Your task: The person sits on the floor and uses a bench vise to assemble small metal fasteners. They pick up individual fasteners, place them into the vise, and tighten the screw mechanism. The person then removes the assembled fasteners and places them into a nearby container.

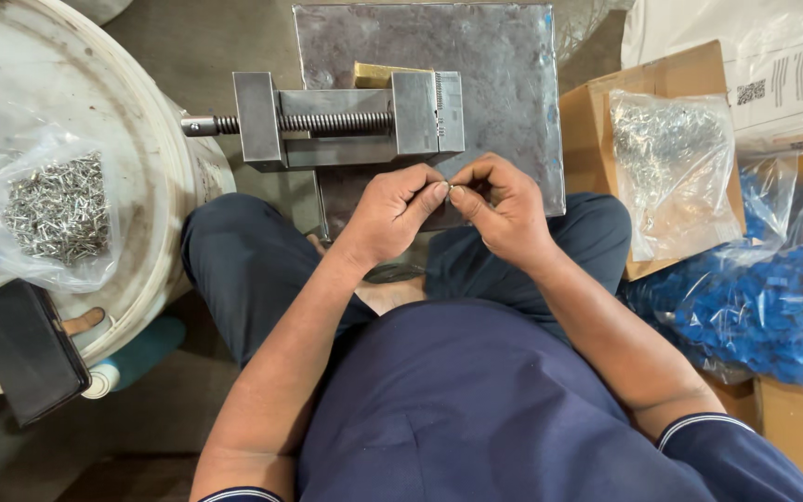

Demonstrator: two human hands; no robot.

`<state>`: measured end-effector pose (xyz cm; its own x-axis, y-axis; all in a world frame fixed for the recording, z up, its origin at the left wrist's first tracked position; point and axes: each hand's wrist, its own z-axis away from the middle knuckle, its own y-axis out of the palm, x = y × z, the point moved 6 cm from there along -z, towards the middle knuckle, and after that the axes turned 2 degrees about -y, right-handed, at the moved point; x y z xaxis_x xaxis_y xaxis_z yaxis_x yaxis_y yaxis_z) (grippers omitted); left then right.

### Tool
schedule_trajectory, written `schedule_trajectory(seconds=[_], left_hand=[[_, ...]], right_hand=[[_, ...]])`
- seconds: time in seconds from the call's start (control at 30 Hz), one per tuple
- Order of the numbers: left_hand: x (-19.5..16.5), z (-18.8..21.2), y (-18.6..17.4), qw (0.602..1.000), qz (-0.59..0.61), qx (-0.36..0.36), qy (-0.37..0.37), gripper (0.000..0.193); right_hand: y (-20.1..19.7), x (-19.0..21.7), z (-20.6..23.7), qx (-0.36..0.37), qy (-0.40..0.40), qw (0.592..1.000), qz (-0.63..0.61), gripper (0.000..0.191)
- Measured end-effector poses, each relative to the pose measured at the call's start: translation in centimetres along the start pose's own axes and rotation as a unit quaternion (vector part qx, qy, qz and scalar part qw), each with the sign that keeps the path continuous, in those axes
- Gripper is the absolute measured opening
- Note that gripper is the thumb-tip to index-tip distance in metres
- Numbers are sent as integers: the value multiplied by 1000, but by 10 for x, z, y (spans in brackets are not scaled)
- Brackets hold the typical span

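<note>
Head view: both hands pinch one tiny shiny metal part above the lap.

I see my left hand (390, 212) and right hand (504, 209) meeting fingertip to fingertip, closed on the small metal part (451, 189), too small to tell its shape. Just beyond sits a grey steel vise (346, 119) with a threaded screw on a scuffed steel plate (504, 65). A clear bag of thin metal pins (53, 209) lies on the white drum lid (132, 139); crinkled bags of blue plastic pieces (773, 311) lie to the right.
</note>
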<state>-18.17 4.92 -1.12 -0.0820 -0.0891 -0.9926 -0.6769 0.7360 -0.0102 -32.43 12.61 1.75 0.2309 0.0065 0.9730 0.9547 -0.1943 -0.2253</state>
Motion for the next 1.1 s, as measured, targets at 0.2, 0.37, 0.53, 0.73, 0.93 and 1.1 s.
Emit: schedule_trajectory(seconds=[0.2, 0.37, 0.53, 0.73, 0.93, 1.1], left_hand=[[3, 2, 0, 999, 36, -12, -38, 26], [6, 1, 0, 997, 28, -13, -64, 26], [7, 1, 1, 997, 46, -10, -60, 24], [9, 2, 1, 996, 48, -10, -69, 24], [-3, 2, -3, 999, -26, -17, -37, 22], [-8, 10, -1, 982, -183, -24, -32, 18]], right_hand=[[-17, 53, -27, -47, -177, 958, 222, 9], [-12, 63, -52, -7, -172, 951, 258, 7], [-9, 67, -54, -5, -177, 945, 274, 7], [-5, 72, -55, 4, -198, 934, 296, 8], [-26, 76, -46, -5, -187, 945, 269, 15], [-117, 11, 13, -161, -102, 944, 269, 11]])
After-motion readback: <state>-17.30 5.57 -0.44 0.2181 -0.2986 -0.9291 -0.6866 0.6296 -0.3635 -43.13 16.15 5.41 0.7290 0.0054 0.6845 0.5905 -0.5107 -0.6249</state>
